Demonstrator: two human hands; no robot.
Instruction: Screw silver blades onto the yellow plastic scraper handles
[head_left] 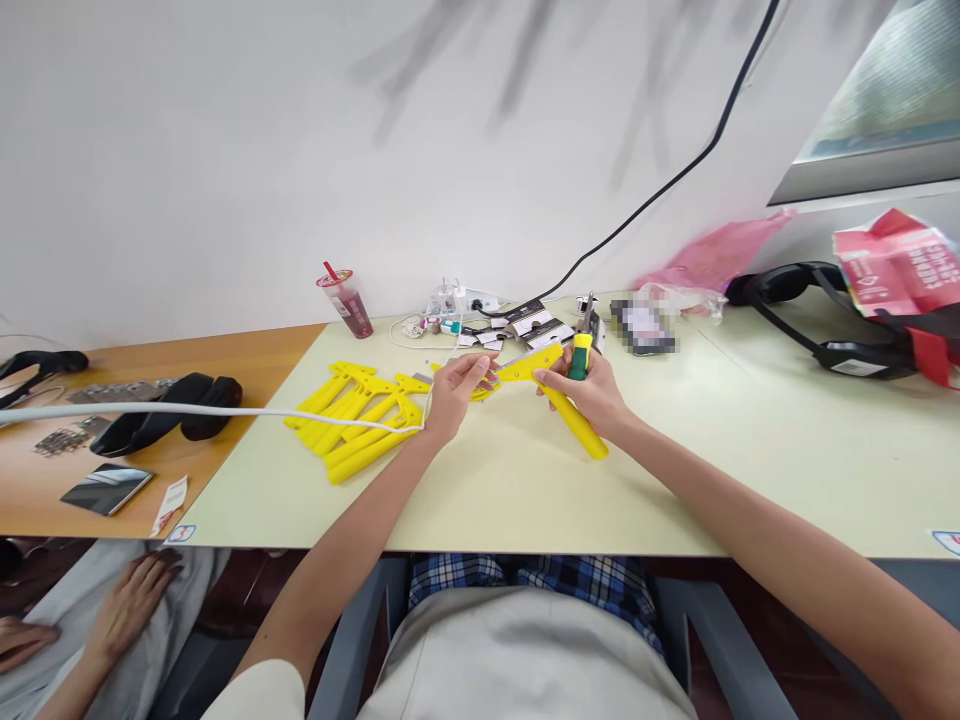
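Observation:
My right hand point(596, 392) is closed around a yellow scraper-like tool point(581, 425) with a long round handle and a flat angled head. In the same hand is a hand tool with a green-and-yellow grip point(579, 358), its narrow metal tip pointing up; its exact kind is unclear. My left hand point(454, 392) has thumb and fingers pinched together at the left end of the yellow head. What sits between those fingertips is too small to make out. Several similar yellow tools point(360, 405) lie in a pile left of my left hand.
A white cable point(225, 410) crosses to my left wrist. Behind my hands are dark-and-white cards point(532, 322), a power strip point(484, 302) and a drink cup point(349, 305). Black headgear point(817, 340) lies right. At left, a person's hand point(135, 605) rests below a phone-like slab point(107, 488).

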